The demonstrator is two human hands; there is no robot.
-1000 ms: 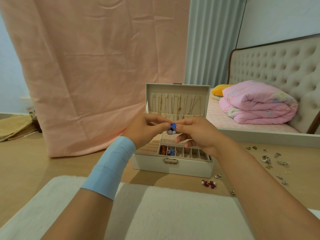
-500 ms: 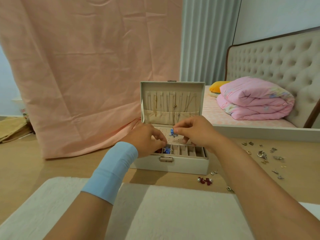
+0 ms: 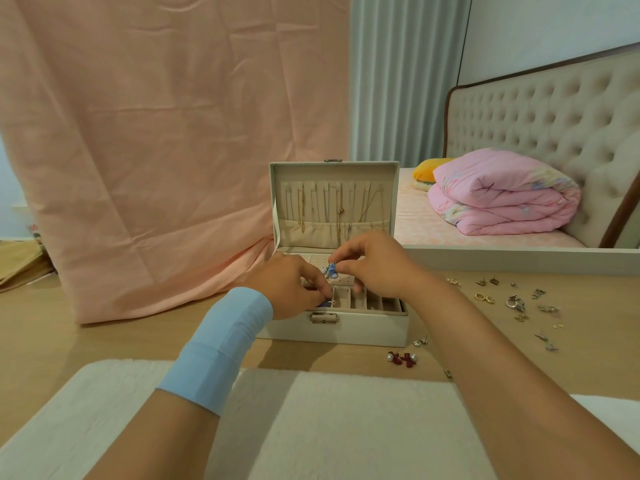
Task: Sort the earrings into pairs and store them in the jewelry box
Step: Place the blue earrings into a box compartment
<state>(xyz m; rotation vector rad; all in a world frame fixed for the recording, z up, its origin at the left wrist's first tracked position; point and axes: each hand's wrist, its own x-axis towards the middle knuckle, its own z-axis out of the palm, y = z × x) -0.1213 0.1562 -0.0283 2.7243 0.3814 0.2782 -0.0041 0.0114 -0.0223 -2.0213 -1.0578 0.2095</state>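
Observation:
The cream jewelry box [image 3: 360, 329] stands open on the floor, its lid upright with necklaces hanging inside. My right hand [image 3: 377, 268] hovers over the box's padded tray and pinches a small blue earring [image 3: 331, 270]. My left hand [image 3: 294, 287], with a blue band on the wrist, reaches down into the front left compartment. Its curled fingertips close on a second blue earring [image 3: 323, 304] that is mostly hidden under them. The other front compartments [image 3: 367, 301] look bare.
Several loose silver and gold earrings [image 3: 516, 303] lie scattered on the wooden floor to the right. A red bow pair with pearls [image 3: 403, 358] lies in front of the box. A white rug [image 3: 311, 427] is near me, a pink curtain [image 3: 156, 150] behind, and a bed [image 3: 485, 233] to the right.
Both hands came down from in front of the lid onto the box. They separated: the left dropped into the front left compartment, and the right kept a blue earring above the tray.

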